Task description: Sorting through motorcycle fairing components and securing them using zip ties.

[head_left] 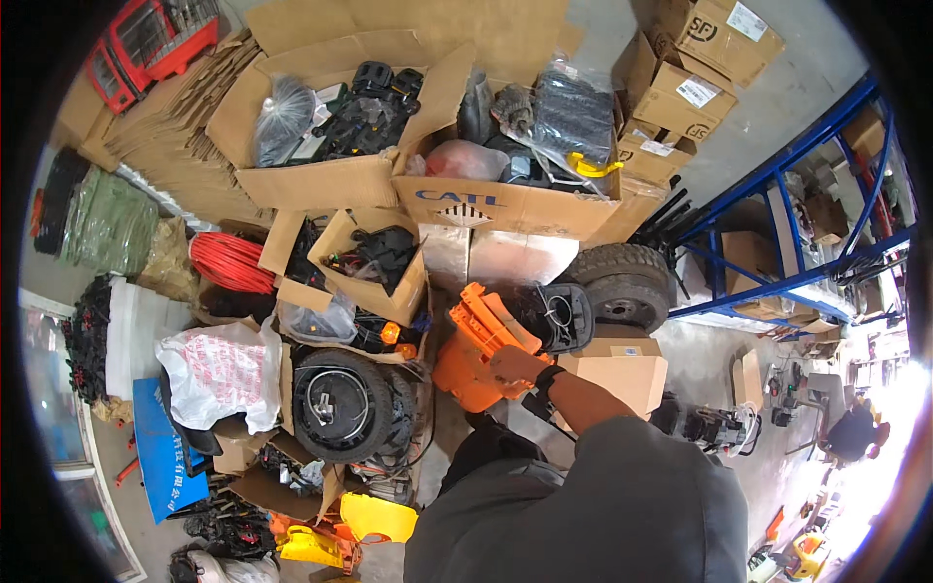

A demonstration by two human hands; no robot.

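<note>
Plainly, a cluttered storeroom floor, and one hand busy in the middle of it.

Orange housing: the orange plastic housing (473, 355) stands tilted on the floor at the centre, leaning toward ten o'clock, just in front of the person's knees.

Visible hand: one hand (515, 366), watch at the wrist, is clamped on the housing's right edge; from the way the forearm runs, I take it for the right.

Other hand: hidden behind the person's grey-sleeved body, so I cannot tell whether it is closed or spread.

Step in hand: to my eye the housing is being lifted or pulled clear of the pile; a steady one-handed grip and a tilt back toward the body would be what that calls for.

Neighbours: a black ribbed part (559, 316) touches the housing at one o'clock; a small cardboard box (622, 374) sits just beside the wrist at three o'clock; a hub wheel (340, 403) lies near at nine o'clock; a tyre (624, 282) at two o'clock.

Edges: an open carton (505, 204) full of bagged parts closes off twelve o'clock; blue shelving (777, 223) stands well apart at two o'clock.

Open room: bare concrete floor (709, 355) shows at three o'clock, beyond the small box.
</note>
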